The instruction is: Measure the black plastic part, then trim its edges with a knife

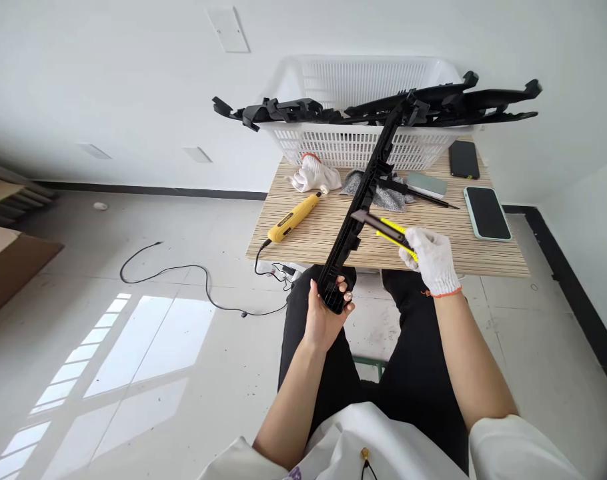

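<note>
My bare left hand [325, 317] is closed around the near end of a long black plastic trim strip [354, 215]. The strip slants away from me over the table, and its far end reaches the rim of the white basket. In a white glove with an orange cuff, my right hand [430, 259] grips a yellow and black utility knife [389, 230]. The knife's blade end points left and lies at the strip's right edge; whether it touches cannot be told. Part of the knife handle is hidden by the glove.
A white plastic basket [318, 145] with several black plastic parts [448, 100] across it stands at the table's back. On the wooden table [303, 250] lie a yellow corded tool [294, 219], a white glove [315, 175], a grey cloth [391, 198], a screwdriver [426, 195] and two phones [487, 213].
</note>
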`<state>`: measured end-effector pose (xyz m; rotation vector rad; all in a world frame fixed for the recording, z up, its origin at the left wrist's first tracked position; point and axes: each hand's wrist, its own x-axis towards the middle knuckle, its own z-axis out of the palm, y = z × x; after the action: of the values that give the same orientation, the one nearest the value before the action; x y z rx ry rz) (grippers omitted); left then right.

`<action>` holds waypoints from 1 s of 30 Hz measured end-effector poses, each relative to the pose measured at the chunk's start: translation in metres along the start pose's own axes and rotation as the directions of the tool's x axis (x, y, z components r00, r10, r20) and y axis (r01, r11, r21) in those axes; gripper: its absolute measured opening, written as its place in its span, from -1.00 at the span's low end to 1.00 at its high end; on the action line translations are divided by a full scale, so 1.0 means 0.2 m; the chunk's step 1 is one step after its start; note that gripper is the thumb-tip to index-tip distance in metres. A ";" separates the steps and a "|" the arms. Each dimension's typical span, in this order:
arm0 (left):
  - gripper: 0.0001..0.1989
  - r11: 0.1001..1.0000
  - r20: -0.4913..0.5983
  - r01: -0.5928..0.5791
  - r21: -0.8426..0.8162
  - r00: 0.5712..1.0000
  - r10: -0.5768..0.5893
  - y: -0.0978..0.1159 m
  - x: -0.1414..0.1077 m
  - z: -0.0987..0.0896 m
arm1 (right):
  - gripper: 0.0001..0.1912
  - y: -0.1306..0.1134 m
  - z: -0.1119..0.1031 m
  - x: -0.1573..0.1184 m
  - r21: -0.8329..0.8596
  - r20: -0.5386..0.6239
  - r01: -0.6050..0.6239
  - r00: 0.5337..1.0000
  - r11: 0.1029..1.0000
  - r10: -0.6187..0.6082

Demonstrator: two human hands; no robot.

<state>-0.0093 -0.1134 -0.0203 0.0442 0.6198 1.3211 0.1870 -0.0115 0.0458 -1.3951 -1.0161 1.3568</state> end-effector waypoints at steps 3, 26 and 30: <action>-0.55 1.000 0.012 0.014 0.006 1.000 -0.014 0.00 -0.01 0.00 | -0.61 0.00 0.00 0.01 0.016 0.004 0.003 1.000 1.000 -0.003; -0.64 0.968 0.060 0.063 -0.245 0.997 -0.050 -0.02 -0.01 0.03 | -0.62 0.01 -0.01 0.00 -0.027 0.081 0.007 0.997 1.000 -0.004; -0.55 0.974 0.046 0.067 -0.216 0.997 -0.058 -0.10 -0.01 0.06 | -0.61 0.02 0.01 0.00 0.065 -0.091 0.092 0.992 0.994 -0.086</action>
<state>0.0132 -0.1171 -0.0176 -0.1268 0.4363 1.3172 0.1844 -0.0125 0.0417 -1.3308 -0.9530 1.2432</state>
